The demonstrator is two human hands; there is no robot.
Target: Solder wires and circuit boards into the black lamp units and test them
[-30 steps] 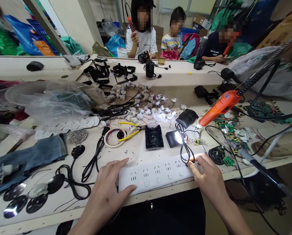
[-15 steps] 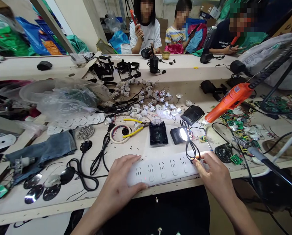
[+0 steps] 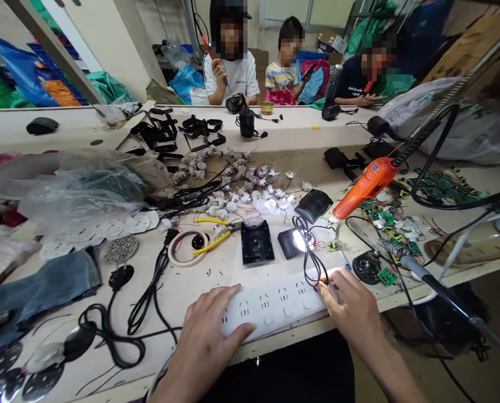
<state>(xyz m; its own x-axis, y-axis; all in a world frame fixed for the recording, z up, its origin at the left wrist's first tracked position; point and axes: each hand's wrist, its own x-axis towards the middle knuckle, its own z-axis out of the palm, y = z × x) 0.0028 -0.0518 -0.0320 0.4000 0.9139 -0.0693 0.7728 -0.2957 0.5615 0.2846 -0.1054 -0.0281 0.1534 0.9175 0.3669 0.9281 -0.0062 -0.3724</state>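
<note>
A white power strip (image 3: 270, 305) with several sockets lies along the front edge of the bench. My left hand (image 3: 214, 324) is wrapped round its left end, thumb on the near side and fingers on the far side, partly covering the first socket. At the right end, my right hand (image 3: 348, 299) pinches a looped black cord (image 3: 312, 266) between thumb and fingers, against the strip; whatever is at the cord's end is hidden. Just beyond the strip are a small black housing with a bright light (image 3: 294, 242) and an open black casing (image 3: 256, 243).
Yellow-handled pliers (image 3: 210, 244) and a tape roll (image 3: 187, 249) lie left of the casing. An orange electric screwdriver (image 3: 365, 187) hangs at the right, above circuit boards (image 3: 386, 276). A soldering iron (image 3: 426, 271) juts over the right edge. Co-workers (image 3: 231, 73) sit across the bench.
The view has turned, so most of the bench appears further left and lower. My left hand covers a little more of the strip's left end. Both hands keep their hold.
</note>
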